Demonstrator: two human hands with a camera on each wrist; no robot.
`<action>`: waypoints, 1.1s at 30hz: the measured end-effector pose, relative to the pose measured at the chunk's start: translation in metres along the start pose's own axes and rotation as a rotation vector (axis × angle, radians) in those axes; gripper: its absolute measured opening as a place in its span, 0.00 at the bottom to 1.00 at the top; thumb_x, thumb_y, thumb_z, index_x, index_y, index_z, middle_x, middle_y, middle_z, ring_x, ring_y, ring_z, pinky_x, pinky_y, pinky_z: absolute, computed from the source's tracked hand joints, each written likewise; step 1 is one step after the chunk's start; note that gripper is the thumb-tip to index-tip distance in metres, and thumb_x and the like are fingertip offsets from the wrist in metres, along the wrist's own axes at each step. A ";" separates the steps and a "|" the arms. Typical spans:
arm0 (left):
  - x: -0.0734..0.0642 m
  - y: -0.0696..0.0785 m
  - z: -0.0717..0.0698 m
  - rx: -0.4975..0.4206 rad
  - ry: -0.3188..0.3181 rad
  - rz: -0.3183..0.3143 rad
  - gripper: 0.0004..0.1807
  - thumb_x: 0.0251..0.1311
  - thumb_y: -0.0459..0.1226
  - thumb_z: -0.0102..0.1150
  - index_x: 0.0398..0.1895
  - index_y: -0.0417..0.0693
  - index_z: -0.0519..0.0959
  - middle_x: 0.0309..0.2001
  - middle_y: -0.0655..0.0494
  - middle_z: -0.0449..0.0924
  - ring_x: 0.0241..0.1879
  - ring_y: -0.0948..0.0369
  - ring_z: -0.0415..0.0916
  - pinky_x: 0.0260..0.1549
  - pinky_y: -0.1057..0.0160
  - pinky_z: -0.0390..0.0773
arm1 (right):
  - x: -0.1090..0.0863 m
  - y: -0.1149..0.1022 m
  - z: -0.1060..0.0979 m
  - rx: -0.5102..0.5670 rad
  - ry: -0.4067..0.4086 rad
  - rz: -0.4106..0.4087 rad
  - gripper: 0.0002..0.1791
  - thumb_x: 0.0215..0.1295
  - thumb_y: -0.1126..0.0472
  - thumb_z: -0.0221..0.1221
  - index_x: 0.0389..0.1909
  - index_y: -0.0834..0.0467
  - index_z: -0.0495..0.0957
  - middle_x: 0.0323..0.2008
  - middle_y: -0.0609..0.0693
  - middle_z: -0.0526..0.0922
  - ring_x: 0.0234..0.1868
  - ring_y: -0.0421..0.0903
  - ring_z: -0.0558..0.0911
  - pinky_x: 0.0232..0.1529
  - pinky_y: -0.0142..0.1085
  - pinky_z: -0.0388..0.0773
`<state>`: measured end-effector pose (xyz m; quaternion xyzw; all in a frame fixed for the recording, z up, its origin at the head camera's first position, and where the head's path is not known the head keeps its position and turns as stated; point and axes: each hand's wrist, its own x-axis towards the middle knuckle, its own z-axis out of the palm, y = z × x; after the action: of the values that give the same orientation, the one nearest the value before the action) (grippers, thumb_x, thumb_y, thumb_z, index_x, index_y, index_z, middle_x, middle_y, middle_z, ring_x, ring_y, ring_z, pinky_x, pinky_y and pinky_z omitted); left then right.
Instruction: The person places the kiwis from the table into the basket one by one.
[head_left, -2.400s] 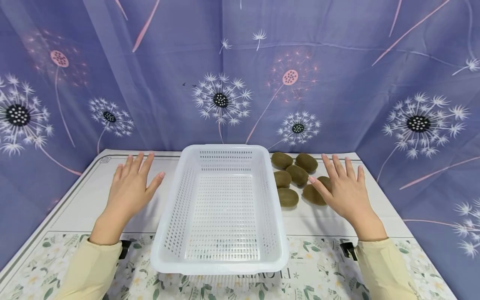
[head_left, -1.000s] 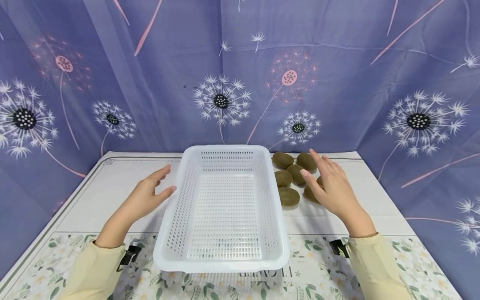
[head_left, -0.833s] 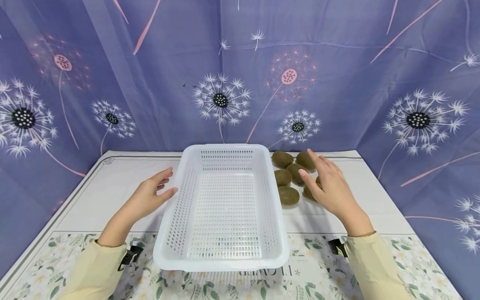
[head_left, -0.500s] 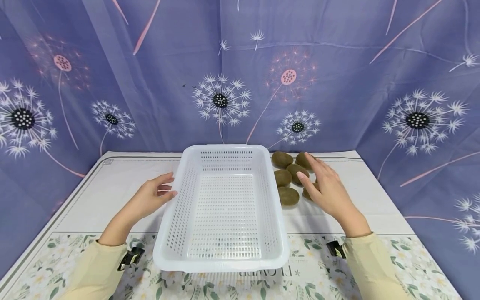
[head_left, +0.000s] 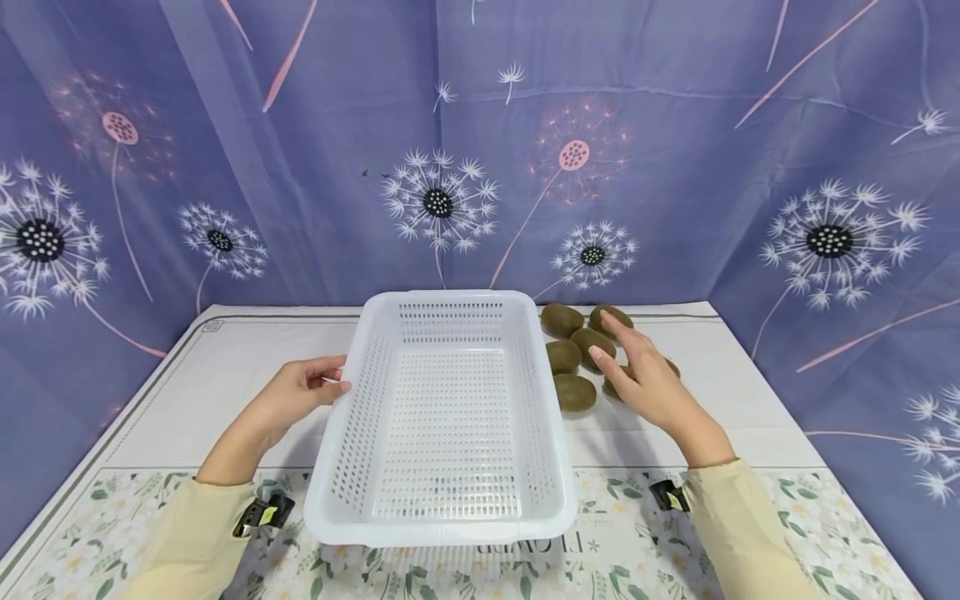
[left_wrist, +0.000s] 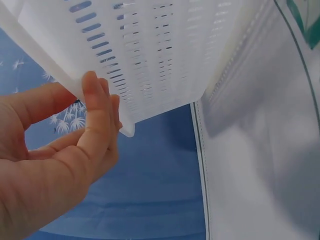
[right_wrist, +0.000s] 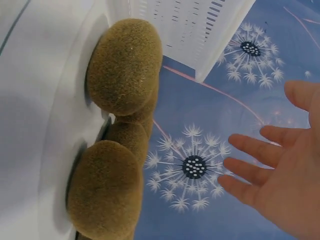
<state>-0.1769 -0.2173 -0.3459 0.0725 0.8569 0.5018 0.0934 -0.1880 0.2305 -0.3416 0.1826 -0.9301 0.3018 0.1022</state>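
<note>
A white perforated plastic basket (head_left: 448,433) stands on the table in the middle of the head view. At its left rim is my left hand (head_left: 288,396), pinching the edge; the left wrist view shows the thumb on one side of the rim and the fingers (left_wrist: 97,115) on the outer side. Several brown fuzzy kiwis (head_left: 574,392) lie right of the basket. Over the rightmost of them hovers my right hand (head_left: 652,383), fingers spread and holding nothing. In the right wrist view, that hand's fingers (right_wrist: 255,150) are apart from the kiwis (right_wrist: 125,65).
The table carries a white cover (head_left: 247,342) with a floral, lettered front part (head_left: 637,542). A purple dandelion-print curtain (head_left: 315,167) closes off the back and both sides. Black straps (head_left: 264,512) sit at the sleeve cuffs.
My left hand has moved inward from the table's left side to the basket rim and pinched it. My right hand has shifted left over the kiwis. Basket and kiwis stay in place.
</note>
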 end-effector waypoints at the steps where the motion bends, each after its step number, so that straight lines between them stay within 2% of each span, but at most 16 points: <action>1: 0.000 -0.001 0.000 -0.026 -0.007 -0.002 0.30 0.58 0.36 0.54 0.62 0.33 0.59 0.44 0.42 0.68 0.36 0.60 0.70 0.39 0.59 0.75 | 0.001 0.001 0.001 0.020 -0.020 0.001 0.33 0.65 0.45 0.45 0.68 0.51 0.49 0.64 0.54 0.57 0.64 0.57 0.53 0.57 0.56 0.55; 5: -0.001 -0.004 0.001 -0.090 -0.023 -0.009 0.31 0.58 0.36 0.54 0.62 0.33 0.59 0.41 0.44 0.67 0.35 0.61 0.69 0.38 0.62 0.76 | 0.004 0.008 0.007 0.091 -0.079 0.003 0.33 0.64 0.45 0.47 0.67 0.49 0.51 0.62 0.55 0.60 0.61 0.56 0.59 0.51 0.51 0.67; 8: -0.001 -0.005 0.001 -0.101 -0.023 -0.012 0.32 0.58 0.38 0.55 0.63 0.34 0.58 0.40 0.45 0.67 0.34 0.61 0.70 0.37 0.63 0.75 | 0.008 0.015 0.012 0.108 -0.106 -0.021 0.31 0.63 0.47 0.50 0.65 0.52 0.56 0.59 0.56 0.64 0.56 0.57 0.67 0.47 0.49 0.71; 11: -0.001 -0.004 0.002 -0.101 -0.017 -0.013 0.32 0.58 0.38 0.55 0.63 0.34 0.58 0.40 0.45 0.68 0.34 0.61 0.70 0.36 0.64 0.75 | 0.012 0.019 0.017 0.105 -0.132 -0.040 0.29 0.62 0.48 0.51 0.62 0.56 0.61 0.57 0.56 0.67 0.52 0.59 0.71 0.47 0.50 0.70; 20: -0.001 -0.002 0.002 -0.083 -0.011 -0.008 0.31 0.58 0.37 0.53 0.63 0.34 0.58 0.39 0.45 0.68 0.33 0.61 0.71 0.36 0.65 0.75 | 0.018 0.023 0.032 0.128 -0.264 -0.058 0.25 0.60 0.53 0.55 0.56 0.61 0.68 0.54 0.56 0.69 0.55 0.56 0.68 0.53 0.49 0.66; 26: -0.002 -0.001 0.003 -0.071 -0.008 -0.008 0.31 0.59 0.37 0.53 0.63 0.33 0.57 0.38 0.46 0.69 0.32 0.62 0.71 0.35 0.66 0.75 | 0.019 0.026 0.041 0.097 -0.265 -0.118 0.22 0.57 0.59 0.59 0.52 0.63 0.71 0.48 0.56 0.74 0.49 0.53 0.73 0.48 0.46 0.70; 33: -0.002 -0.002 0.002 -0.057 -0.006 -0.013 0.30 0.59 0.37 0.53 0.63 0.35 0.58 0.38 0.46 0.68 0.33 0.61 0.71 0.36 0.65 0.75 | 0.017 0.024 0.045 0.010 -0.275 -0.152 0.23 0.54 0.60 0.61 0.51 0.64 0.71 0.49 0.57 0.73 0.51 0.52 0.72 0.49 0.44 0.69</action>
<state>-0.1747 -0.2168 -0.3480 0.0660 0.8425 0.5250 0.1013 -0.2165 0.2170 -0.3857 0.2928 -0.9172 0.2700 -0.0043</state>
